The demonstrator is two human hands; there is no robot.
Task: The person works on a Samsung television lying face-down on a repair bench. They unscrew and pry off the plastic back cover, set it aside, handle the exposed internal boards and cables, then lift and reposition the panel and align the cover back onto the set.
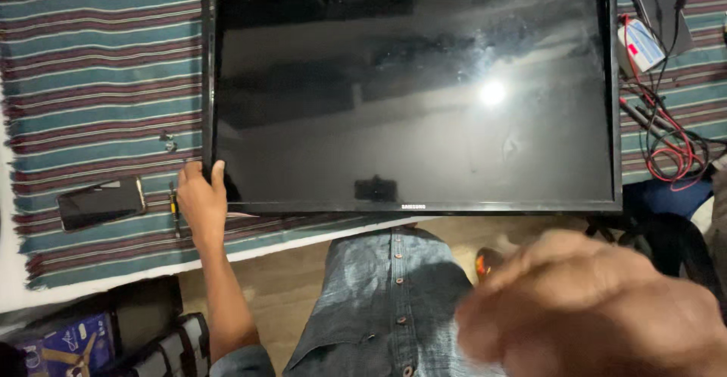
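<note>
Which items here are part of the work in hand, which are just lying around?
In hand: flat-screen TV, left hand gripping its lower-left corner, right hand blurred, holding nothing visible.
Lying about: phone, small screwdriver, screws, red and black cables, striped cloth.

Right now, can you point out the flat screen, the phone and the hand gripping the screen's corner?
flat screen (413,97): head view, middle of its dark glass panel.
phone (101,203): head view, centre of its black face, lying on the striped cloth.
left hand (201,199): head view, back of the hand at the screen's lower left corner.
</note>
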